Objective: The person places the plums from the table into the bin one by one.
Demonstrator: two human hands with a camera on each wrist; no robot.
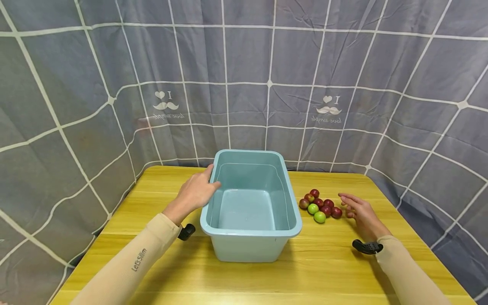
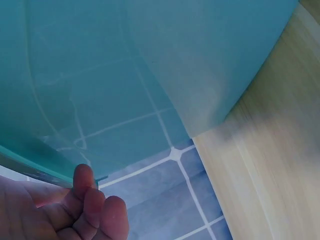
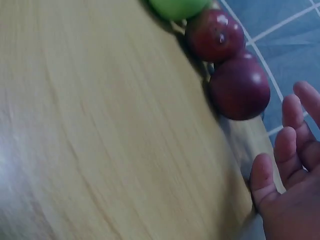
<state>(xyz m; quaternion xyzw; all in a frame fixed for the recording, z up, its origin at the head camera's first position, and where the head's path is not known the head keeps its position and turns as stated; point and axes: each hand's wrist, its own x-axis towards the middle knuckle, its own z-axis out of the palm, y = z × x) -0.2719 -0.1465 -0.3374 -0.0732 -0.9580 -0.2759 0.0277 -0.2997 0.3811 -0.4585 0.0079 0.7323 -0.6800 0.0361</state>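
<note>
Your left hand resting on the left rim of the teal tub, fingers relaxed, right hand spread flat, holding nothing, beside the fruit pile right of the tub.

Soft, even light is falling from above, throwing faint shadows under the tub. The head view is bending at its edges; both wrist views are blurring up close.
</note>
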